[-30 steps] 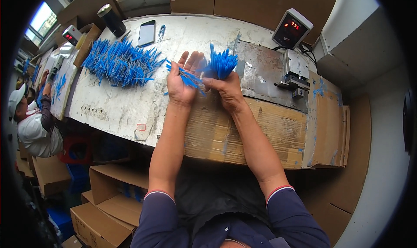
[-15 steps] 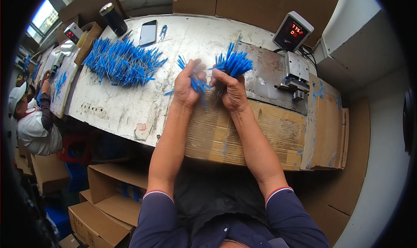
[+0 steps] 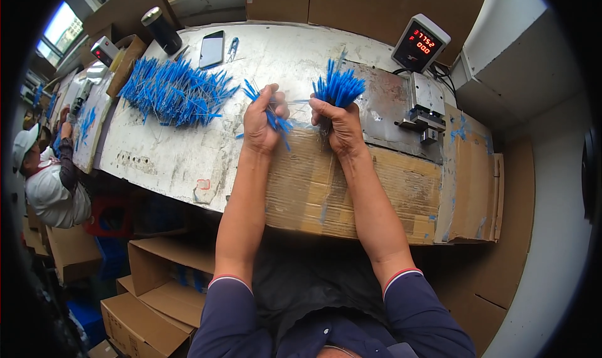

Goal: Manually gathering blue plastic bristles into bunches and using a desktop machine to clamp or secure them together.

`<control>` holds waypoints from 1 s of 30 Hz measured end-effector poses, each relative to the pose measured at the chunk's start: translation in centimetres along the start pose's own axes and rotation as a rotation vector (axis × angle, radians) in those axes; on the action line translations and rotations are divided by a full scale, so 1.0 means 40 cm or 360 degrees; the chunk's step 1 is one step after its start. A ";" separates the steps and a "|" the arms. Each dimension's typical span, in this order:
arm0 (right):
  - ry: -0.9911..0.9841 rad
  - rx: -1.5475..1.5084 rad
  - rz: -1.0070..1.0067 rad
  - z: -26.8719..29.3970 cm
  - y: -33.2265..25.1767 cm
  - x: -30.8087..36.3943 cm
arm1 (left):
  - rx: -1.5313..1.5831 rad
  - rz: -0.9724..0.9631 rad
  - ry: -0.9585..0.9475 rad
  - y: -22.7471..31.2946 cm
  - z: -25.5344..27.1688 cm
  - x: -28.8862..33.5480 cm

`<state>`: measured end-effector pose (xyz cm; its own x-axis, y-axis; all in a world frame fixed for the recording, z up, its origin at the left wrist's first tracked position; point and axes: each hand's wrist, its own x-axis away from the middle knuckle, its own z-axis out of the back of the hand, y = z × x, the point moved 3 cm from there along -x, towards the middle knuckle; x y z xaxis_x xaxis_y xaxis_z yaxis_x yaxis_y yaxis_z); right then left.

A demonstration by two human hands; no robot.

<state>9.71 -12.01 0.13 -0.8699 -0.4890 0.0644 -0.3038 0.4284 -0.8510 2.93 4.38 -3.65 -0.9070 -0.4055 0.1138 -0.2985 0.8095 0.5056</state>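
My right hand (image 3: 342, 127) is closed around a dense, upright bunch of thin wire pieces with blue ends (image 3: 340, 88), its thumb pressed across their lower part. To its left, my left hand (image 3: 261, 121) has its fingers curled round a smaller, looser bunch of blue-ended wire pieces (image 3: 252, 91), some jutting out above the thumb and others below the palm. A thin strand bridges the gap between the two sets of fingertips; which hand grips it I cannot tell. Further left on the worktable (image 3: 169, 154) lies a big tangled pile of the same pieces (image 3: 175, 93).
A metal fixture (image 3: 429, 110) sits on a plate at the right, with a red-digit display box (image 3: 420, 43) behind it. A phone (image 3: 212, 49) and dark flask (image 3: 161, 30) stand beyond the pile. Cardboard (image 3: 301, 198) covers the near edge. Another person (image 3: 53, 182) works far left.
My hands have drawn a little further apart, the left one shifting left with its loose bunch and the right one slightly right. Both keep their bunches.
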 end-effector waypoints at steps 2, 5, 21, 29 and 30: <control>-0.0010 0.0066 -0.0032 0.007 -0.005 0.001 | -0.0054 0.0001 0.0005 0.003 0.001 0.002; 0.0017 0.0172 -0.0047 0.012 -0.005 0.001 | -0.0104 0.0002 0.0016 0.002 0.000 0.001; 0.0027 -0.0423 0.0134 0.024 0.011 -0.019 | -0.0398 -0.0020 0.0007 -0.014 -0.025 0.009; 0.0184 -0.0593 0.0219 0.030 -0.021 -0.020 | -0.0346 0.0018 0.0006 -0.017 -0.011 0.005; 0.0250 -0.0738 0.0276 0.049 -0.033 -0.026 | -0.0291 0.0018 0.0019 -0.014 -0.005 0.001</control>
<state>11.80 -13.57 0.16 -0.9598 -0.2761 0.0507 -0.2591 0.8021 -0.5381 3.12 3.84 -3.76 -0.9061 -0.4026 0.1297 -0.2284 0.7238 0.6511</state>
